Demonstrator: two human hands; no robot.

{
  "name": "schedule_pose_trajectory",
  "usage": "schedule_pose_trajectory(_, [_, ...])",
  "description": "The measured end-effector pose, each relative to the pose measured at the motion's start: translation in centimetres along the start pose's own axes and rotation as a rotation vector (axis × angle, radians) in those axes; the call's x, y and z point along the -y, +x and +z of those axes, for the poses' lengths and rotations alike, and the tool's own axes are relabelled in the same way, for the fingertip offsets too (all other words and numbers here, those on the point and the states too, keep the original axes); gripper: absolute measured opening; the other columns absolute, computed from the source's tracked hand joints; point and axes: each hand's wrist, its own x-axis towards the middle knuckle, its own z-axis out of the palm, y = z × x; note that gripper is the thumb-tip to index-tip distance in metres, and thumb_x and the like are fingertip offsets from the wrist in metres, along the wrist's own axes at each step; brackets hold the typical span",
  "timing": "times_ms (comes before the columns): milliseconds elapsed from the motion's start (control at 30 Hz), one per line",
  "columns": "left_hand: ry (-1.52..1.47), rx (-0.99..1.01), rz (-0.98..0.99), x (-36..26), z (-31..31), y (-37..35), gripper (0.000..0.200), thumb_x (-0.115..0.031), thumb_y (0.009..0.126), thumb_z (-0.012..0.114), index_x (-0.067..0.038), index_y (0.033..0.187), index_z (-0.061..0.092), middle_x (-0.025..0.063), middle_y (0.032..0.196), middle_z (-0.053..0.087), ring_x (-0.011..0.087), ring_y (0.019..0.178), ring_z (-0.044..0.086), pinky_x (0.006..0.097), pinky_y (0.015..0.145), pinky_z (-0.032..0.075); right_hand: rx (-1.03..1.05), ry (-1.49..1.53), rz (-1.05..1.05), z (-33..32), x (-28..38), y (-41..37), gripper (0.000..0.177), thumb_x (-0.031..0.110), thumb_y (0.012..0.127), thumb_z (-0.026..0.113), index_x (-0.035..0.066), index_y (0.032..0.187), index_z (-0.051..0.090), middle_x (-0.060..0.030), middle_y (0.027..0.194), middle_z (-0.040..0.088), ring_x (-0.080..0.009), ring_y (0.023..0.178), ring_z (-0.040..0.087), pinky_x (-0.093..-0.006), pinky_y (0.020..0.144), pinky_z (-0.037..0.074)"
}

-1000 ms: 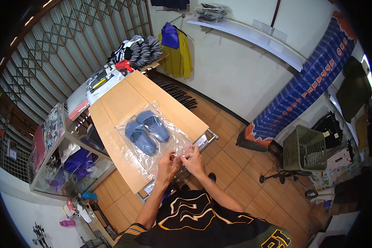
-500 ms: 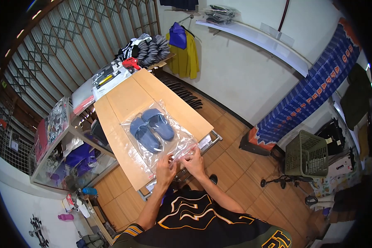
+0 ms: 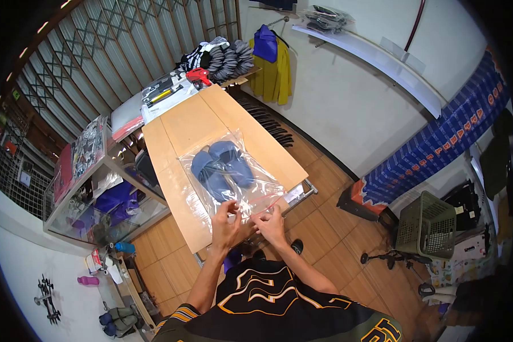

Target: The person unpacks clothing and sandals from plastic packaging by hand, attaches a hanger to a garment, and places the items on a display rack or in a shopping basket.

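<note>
A pair of blue slide sandals (image 3: pixel 215 181) lies side by side inside a clear plastic bag (image 3: pixel 256 178) on the wooden tabletop (image 3: pixel 179 128). A reddish strip runs along the bag's near right edge. My right hand (image 3: pixel 269 226) pinches the bag's near edge close to that strip. To its left, my left hand (image 3: pixel 226 222) has curled fingers at the near part of the bag, just below the sandals' heels. Its fingertips seem closed on the film, though the clear plastic makes the contact hard to see.
At the table's far end are a red tape dispenser (image 3: pixel 198 77) and a yellow-handled tool (image 3: pixel 161 97). A glass display case (image 3: pixel 105 176) stands left of the table. A green basket (image 3: pixel 424 225) is on the right, near a blue banner-wrapped column (image 3: pixel 433 142).
The left hand has moved slightly up over the bag, with its fingers more raised. The right hand stays at the bag's edge, where the reddish strip now shows more. The whole view has shifted.
</note>
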Motion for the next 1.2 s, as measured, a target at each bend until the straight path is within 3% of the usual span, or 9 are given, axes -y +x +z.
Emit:
schedule_pose_trajectory(167, [0.167, 0.062, 0.061, 1.7, -0.5, -2.9, 0.032, -0.003, 0.082, 0.070, -0.001, 0.111, 0.059, 0.0111, 0.085, 0.068, 0.0213, 0.075, 0.067, 0.0321, 0.066, 0.054, 0.068, 0.073, -0.001, 0.1, -1.3, 0.3, 0.061, 0.011, 0.081, 0.076, -0.012, 0.119, 0.035, -0.0154, 0.077, 0.070, -0.0187, 0.062, 0.070, -0.0281, 0.049, 0.057])
schedule_pose_trajectory(267, [0.077, 0.139, -0.191, 1.1, -1.7, -3.5, 0.034, -0.002, 0.082, 0.070, -0.001, 0.113, 0.057, 0.0105, 0.080, 0.069, 0.0209, 0.071, 0.068, 0.0306, 0.066, 0.055, 0.110, 0.079, 0.065, -0.1, -1.2, 0.3, 0.075, 0.005, 0.080, 0.075, -0.016, 0.131, 0.023, -0.0157, 0.079, 0.070, -0.0199, 0.063, 0.069, -0.0284, 0.050, 0.057])
schedule_pose_trajectory(433, [0.035, -0.068, -0.045, 0.0, -4.3, 0.1, 0.032, 0.001, 0.084, 0.068, -0.002, 0.113, 0.054, 0.0098, 0.080, 0.071, 0.0161, 0.072, 0.069, 0.0285, 0.065, 0.055, 0.092, 0.079, 0.011, -0.3, -1.7, 0.1, 0.055, 0.001, 0.079, 0.071, -0.011, 0.120, 0.036, -0.0160, 0.077, 0.069, -0.0191, 0.062, 0.069, -0.0287, 0.050, 0.058])
schedule_pose_trajectory(700, [0.096, -0.220, 0.126, -2.4, -8.0, 4.8, 0.036, 0.003, 0.082, 0.072, -0.001, 0.113, 0.054, 0.0113, 0.083, 0.073, 0.0147, 0.072, 0.070, 0.0263, 0.067, 0.055, 0.070, 0.015, -0.051, -0.7, -1.1, -0.7, 0.048, 0.001, 0.080, 0.070, -0.007, 0.115, 0.038, -0.0148, 0.073, 0.068, -0.0165, 0.059, 0.068, -0.0266, 0.051, 0.056])
schedule_pose_trajectory(867, [0.049, -0.190, 0.108, -4.0, -8.2, 5.2, 0.035, 0.002, 0.080, 0.074, -0.001, 0.109, 0.056, 0.0103, 0.083, 0.073, 0.0144, 0.072, 0.069, 0.0258, 0.067, 0.055, 0.061, 0.013, -0.072, -0.8, -0.8, -1.1, 0.047, 0.002, 0.079, 0.071, -0.005, 0.112, 0.039, -0.0126, 0.070, 0.067, -0.0146, 0.056, 0.066, -0.0256, 0.049, 0.053])
schedule_pose_trajectory(967, [0.097, -0.156, 0.190, -4.3, -7.1, 3.5, 0.032, 0.001, 0.077, 0.075, -0.002, 0.105, 0.059, 0.0082, 0.080, 0.071, 0.0136, 0.072, 0.067, 0.0260, 0.067, 0.054, -0.056, -0.064, -0.080, -1.3, -0.3, -1.9, 0.033, 0.006, 0.080, 0.073, -0.002, 0.100, 0.048, -0.0109, 0.067, 0.066, -0.0129, 0.055, 0.064, -0.0281, 0.048, 0.050])
schedule_pose_trajectory(1067, [0.093, -0.131, 0.293, -3.7, -5.6, 1.1, 0.026, 0.000, 0.074, 0.078, -0.004, 0.095, 0.063, 0.0062, 0.079, 0.069, 0.0139, 0.072, 0.065, 0.0269, 0.066, 0.053, -0.112, -0.334, -0.299, -1.5, 0.1, -2.1, 0.026, 0.012, 0.080, 0.078, 0.000, 0.088, 0.056, -0.0070, 0.063, 0.063, -0.0091, 0.051, 0.059, -0.0278, 0.047, 0.048])
schedule_pose_trajectory(1167, [0.112, -0.075, 0.301, -4.0, -4.9, -0.7, 0.023, 0.001, 0.072, 0.079, -0.004, 0.089, 0.065, 0.0061, 0.079, 0.069, 0.0158, 0.073, 0.065, 0.0282, 0.067, 0.053, -0.096, -0.336, -0.447, 0.2, 1.4, -1.5, 0.020, 0.018, 0.083, 0.075, 0.001, 0.084, 0.064, -0.0090, 0.061, 0.063, -0.0160, 0.053, 0.063, -0.0337, 0.049, 0.049])
schedule_pose_trajectory(1200, [0.108, -0.053, 0.299, -4.1, -4.8, -1.0, 0.022, 0.001, 0.072, 0.079, -0.004, 0.089, 0.065, 0.0058, 0.080, 0.069, 0.0161, 0.073, 0.065, 0.0285, 0.067, 0.053, -0.065, -0.476, -0.492, 0.9, 1.4, -0.9, 0.021, 0.017, 0.082, 0.074, 0.001, 0.092, 0.066, -0.0109, 0.065, 0.065, -0.0234, 0.055, 0.063, -0.0361, 0.053, 0.051])
